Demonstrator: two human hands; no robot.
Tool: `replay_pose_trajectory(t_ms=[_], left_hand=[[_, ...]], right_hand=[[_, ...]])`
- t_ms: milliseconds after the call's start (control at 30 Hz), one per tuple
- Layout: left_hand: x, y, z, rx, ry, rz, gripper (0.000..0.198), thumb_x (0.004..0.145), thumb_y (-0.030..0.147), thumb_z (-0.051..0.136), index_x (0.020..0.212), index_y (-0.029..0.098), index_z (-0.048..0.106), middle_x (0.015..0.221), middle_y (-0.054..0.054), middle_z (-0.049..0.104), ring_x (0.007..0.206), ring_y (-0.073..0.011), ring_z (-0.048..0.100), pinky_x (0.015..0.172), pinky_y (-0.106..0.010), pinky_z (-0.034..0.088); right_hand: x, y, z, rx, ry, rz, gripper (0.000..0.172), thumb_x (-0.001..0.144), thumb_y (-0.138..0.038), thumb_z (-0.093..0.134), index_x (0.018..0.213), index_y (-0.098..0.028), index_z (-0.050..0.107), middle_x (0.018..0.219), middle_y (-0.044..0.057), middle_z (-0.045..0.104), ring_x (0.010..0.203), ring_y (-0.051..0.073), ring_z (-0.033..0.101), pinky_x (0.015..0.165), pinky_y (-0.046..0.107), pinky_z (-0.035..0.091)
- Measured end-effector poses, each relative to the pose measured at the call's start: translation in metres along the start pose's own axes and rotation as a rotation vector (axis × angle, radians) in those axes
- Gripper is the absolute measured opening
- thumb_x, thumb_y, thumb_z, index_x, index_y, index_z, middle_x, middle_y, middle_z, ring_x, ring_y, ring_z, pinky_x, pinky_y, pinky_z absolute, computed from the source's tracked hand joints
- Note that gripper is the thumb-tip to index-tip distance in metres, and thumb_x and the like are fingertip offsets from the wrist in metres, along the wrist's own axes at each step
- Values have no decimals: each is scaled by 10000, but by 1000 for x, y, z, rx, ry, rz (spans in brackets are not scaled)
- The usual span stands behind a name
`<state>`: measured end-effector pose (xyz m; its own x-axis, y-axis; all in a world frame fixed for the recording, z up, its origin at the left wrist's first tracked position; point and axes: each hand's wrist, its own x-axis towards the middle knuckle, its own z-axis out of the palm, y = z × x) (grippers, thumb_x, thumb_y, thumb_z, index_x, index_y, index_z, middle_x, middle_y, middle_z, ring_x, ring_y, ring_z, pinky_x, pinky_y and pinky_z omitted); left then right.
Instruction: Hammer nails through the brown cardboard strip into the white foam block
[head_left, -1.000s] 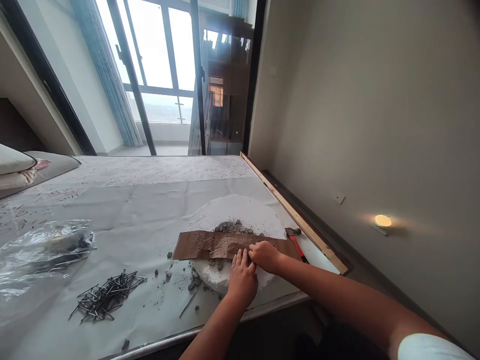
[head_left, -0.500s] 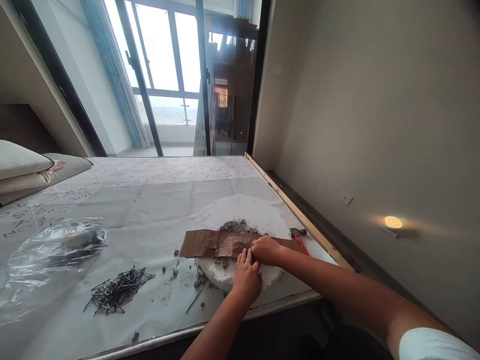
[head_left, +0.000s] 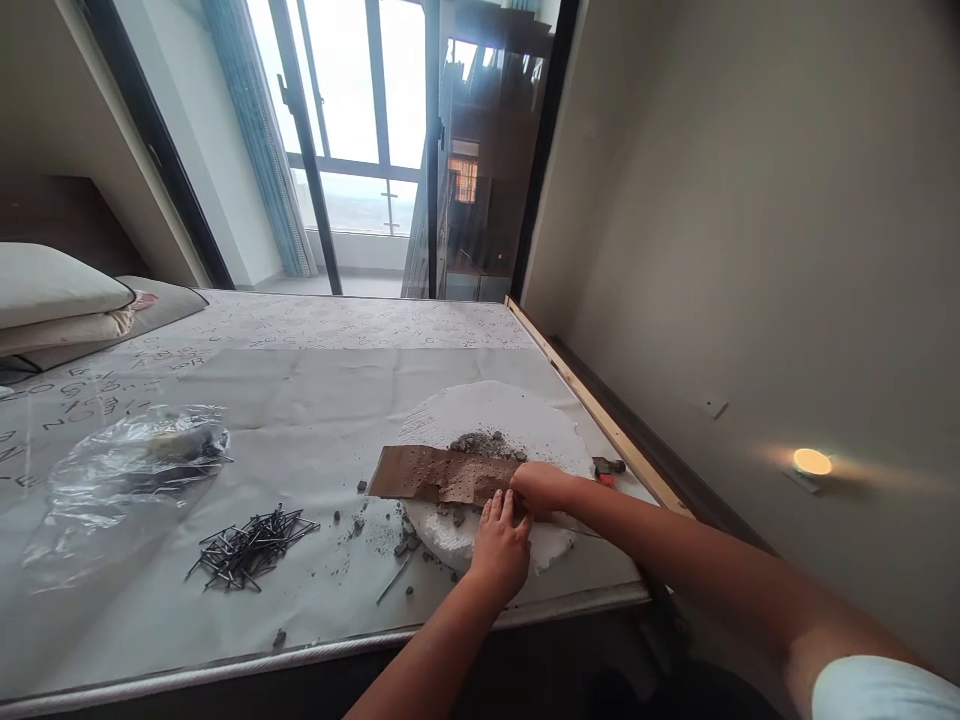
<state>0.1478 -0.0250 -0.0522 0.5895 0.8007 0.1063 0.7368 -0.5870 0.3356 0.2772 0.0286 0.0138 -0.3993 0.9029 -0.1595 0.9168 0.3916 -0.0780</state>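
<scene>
From the head camera, the right hand (head_left: 541,488) is curled in a loose fist over the right end of a brown perforated strip (head_left: 442,475), hiding that end; whether its fingers pinch the strip or only press on it cannot be told. The left hand (head_left: 501,545) lies flat just beside it, fingers (head_left: 496,507) together and stretched toward the strip's near edge, tips touching or nearly so. The strip, thin and dotted with small holes, lies across a round white foam slab (head_left: 495,420) with a crumbly rim. A grey heap of rubble (head_left: 487,442) sits on the foam behind the strip, and more crumbs (head_left: 397,545) scatter on the pale sheet (head_left: 300,400) covering the bed. A hammer (head_left: 606,468) is mostly hidden behind the right forearm. Left, a loose pile of dark nails (head_left: 251,533) lies near a crumpled clear plastic bag (head_left: 127,470), contents unclear.
</scene>
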Motion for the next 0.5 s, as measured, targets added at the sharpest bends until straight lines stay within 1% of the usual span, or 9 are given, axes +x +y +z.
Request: replay_pose_trajectory(t_ms=[100, 200, 367, 500], left_hand=[[-1, 0, -1, 7, -20, 9, 469, 798, 259, 455, 1262, 201, 496, 1449, -124, 263, 1330, -329, 195, 1061, -507, 217], [-2, 0, -3, 3, -46, 8, 471, 807, 284, 448, 1269, 200, 485, 1458, -116, 245, 1332, -332, 183, 1064, -498, 210], [-3, 2, -1, -16, -61, -2, 460, 798, 273, 460, 1248, 187, 505, 1457, -123, 246, 1333, -325, 185, 1071, -483, 200], [-3, 2, 2, -11, -45, -12, 417, 803, 270, 446, 1191, 161, 556, 1446, -128, 271, 1326, -318, 208, 1070, -475, 210]], right_hand=[[7, -1, -6, -80, -189, -56, 113, 606, -98, 586, 592, -95, 699, 642, 141, 697, 590, 192, 587, 560, 256, 408], [12, 0, -9, -124, -274, -70, 147, 596, -142, 586, 655, -121, 720, 690, 136, 710, 576, 195, 597, 515, 246, 396], [11, -2, 0, -174, -279, -11, 228, 658, -226, 550, 766, -135, 728, 798, 143, 718, 667, 227, 638, 528, 247, 414], [7, -9, 10, -195, -236, 80, 268, 725, -224, 498, 849, -123, 713, 868, 165, 707, 774, 253, 653, 593, 264, 445]])
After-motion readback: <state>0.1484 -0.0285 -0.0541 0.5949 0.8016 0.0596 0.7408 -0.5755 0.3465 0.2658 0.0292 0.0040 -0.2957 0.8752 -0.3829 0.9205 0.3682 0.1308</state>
